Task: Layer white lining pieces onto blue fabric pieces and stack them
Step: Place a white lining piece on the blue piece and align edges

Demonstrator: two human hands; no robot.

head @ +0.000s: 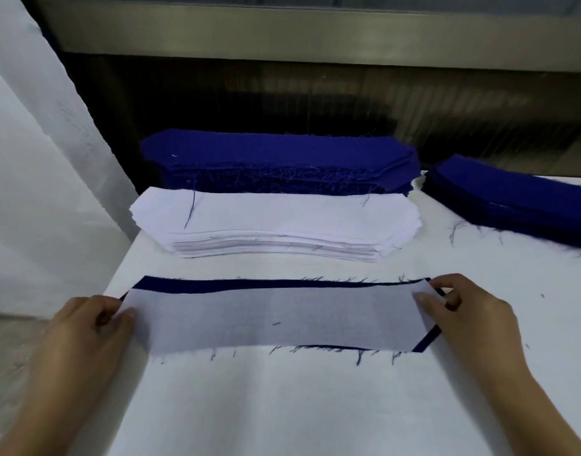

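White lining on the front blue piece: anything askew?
Yes. The white lining sits shifted nearward on the blue piece: a blue strip shows along the far edge, barely any along the near. The left hand and right hand pinch its ends.

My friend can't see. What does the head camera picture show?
A left hand and a right hand pinch the two ends of a thin white lining piece laid over a blue fabric piece on a white table; blue shows along its far edge. Behind lie a white stack, then a blue stack, with another blue stack to the right.
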